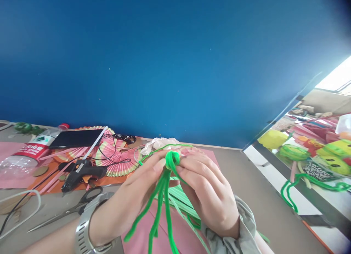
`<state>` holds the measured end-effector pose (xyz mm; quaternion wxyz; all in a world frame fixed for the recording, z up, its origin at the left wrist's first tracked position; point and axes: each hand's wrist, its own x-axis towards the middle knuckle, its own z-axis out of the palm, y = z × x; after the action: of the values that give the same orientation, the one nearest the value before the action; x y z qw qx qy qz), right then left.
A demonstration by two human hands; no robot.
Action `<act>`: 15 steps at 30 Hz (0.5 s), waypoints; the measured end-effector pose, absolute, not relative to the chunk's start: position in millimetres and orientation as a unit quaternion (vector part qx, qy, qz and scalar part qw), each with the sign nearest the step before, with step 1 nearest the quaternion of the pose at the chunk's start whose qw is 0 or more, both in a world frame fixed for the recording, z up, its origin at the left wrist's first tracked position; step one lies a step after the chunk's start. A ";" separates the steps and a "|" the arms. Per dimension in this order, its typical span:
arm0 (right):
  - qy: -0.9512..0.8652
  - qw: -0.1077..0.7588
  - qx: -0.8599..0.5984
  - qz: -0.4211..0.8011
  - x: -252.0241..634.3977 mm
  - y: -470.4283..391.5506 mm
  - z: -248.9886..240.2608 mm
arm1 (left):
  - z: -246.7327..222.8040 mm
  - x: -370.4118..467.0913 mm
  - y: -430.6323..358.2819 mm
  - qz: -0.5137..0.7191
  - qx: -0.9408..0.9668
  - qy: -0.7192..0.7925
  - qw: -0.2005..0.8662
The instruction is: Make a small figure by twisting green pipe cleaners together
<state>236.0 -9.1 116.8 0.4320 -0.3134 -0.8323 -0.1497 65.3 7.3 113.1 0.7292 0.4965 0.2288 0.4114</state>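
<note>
- The left hand [139, 188] pinches the left side of the coil [172, 159], its thumb lying just beside the loop.
- The right hand [207, 184] closes in from the other side, its bent fingers pinching the coil's right edge; its thumb is mostly hidden.
- The fuzzy green stems [167, 210] are between the two hands, above the table [236, 166]: curled into the coil at the top, with several loose ends hanging down and fanning out.
- Below the hands, pale green strips [182, 199] lie over a pink sheet [137, 243].
- A watch [83, 228] circles the left wrist; a grey sleeve [246, 213] is bunched at the right one.
- Scissors [74, 211] lie near the left forearm, blades pointing left.
- Beyond them is a black glue gun [90, 170], a white stick slanting up from it across a phone [76, 138].
- A clear bottle [30, 151] with a red label lies on its side at far left.
- Pleated pink fans [117, 159] rest near the blue wall [175, 64].
- At far right, another green stem [307, 177] lies beside yellow-green toys [334, 164].
</note>
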 end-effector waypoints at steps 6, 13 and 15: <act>-0.841 0.413 -0.286 -0.199 231.5 -9.6 113.9 | 121.1 65.9 7.6 0.427 0.619 0.300 0.588; -0.838 0.435 -0.275 -0.181 230.6 -14.4 117.6 | 111.1 69.9 9.5 0.463 0.596 0.263 0.600; -0.834 0.425 -0.269 -0.225 228.9 -15.7 120.4 | 109.8 68.5 7.3 0.457 0.598 0.273 0.599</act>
<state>228.9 -15.7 120.4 0.4251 -0.2694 -0.8343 -0.2253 68.5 7.3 109.8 0.5990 0.5980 0.2729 0.4573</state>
